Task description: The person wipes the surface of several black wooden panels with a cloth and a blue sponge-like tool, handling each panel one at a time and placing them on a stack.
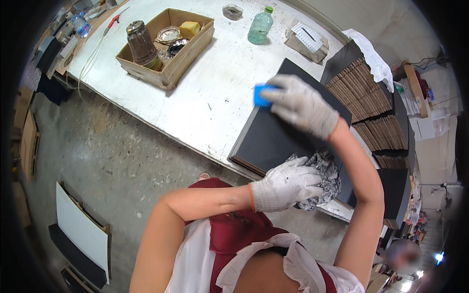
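One white desk (205,112) carries at least three brown-edged black stacks (359,93) on the right, one black board (266,136) at the near right, and one cardboard box (181,71) on the far left. One gloved left hand (288,184) lies palm down on one crumpled, blotched cloth (332,178) over the board's near part; whether its grip closes on that, I cannot tell. One gloved right hand (303,103) is above the board's far half. One green bottle (260,27) stands beyond. One blue block (260,96), smallest, is at the board's left edge, clamped in the right grip.
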The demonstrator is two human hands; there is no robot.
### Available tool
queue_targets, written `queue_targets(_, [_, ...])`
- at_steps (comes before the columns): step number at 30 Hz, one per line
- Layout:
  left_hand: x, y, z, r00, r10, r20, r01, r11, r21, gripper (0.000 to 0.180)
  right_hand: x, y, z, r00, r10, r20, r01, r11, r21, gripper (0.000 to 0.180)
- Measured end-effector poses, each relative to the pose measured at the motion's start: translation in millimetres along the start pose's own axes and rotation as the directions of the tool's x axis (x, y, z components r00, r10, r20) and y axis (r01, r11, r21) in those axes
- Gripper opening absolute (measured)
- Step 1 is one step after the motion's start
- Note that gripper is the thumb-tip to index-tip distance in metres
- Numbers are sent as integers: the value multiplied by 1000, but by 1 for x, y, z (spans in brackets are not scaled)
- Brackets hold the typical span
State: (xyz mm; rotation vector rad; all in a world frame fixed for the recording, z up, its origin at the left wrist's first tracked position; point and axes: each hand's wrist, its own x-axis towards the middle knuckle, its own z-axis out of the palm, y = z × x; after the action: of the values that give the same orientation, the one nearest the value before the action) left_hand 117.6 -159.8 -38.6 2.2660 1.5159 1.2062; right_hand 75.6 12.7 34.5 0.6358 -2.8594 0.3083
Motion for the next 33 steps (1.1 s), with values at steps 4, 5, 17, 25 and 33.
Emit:
queue_targets(4, [7, 3, -2, 1000, 1, 2, -1, 1000, -30, 52, -7, 123, -7, 974, 217, -61, -225, 955, -192, 30])
queue_targets(5, [9, 3, -4, 999, -12, 50, 13, 999, -30, 52, -3, 142, -10, 921, 390, 1, -373, 882, -288, 33])
queue_targets(17, [6, -2, 0, 998, -8, 69, 10, 1000, -23, 54, -2, 63, -4, 917, 385, -104, -397, 906, -146, 29])
queue_targets(25, [-12, 2, 25, 966, -257, -31, 181, 756, -629, 35, -14, -106, -1, 979, -188, 78, 143, 907, 396, 28])
queue_targets(33, [14, 2, -2, 998, -27, 61, 30, 999, -43, 52, -14, 102, -8, 818, 470, -333, -487, 873, 36, 39])
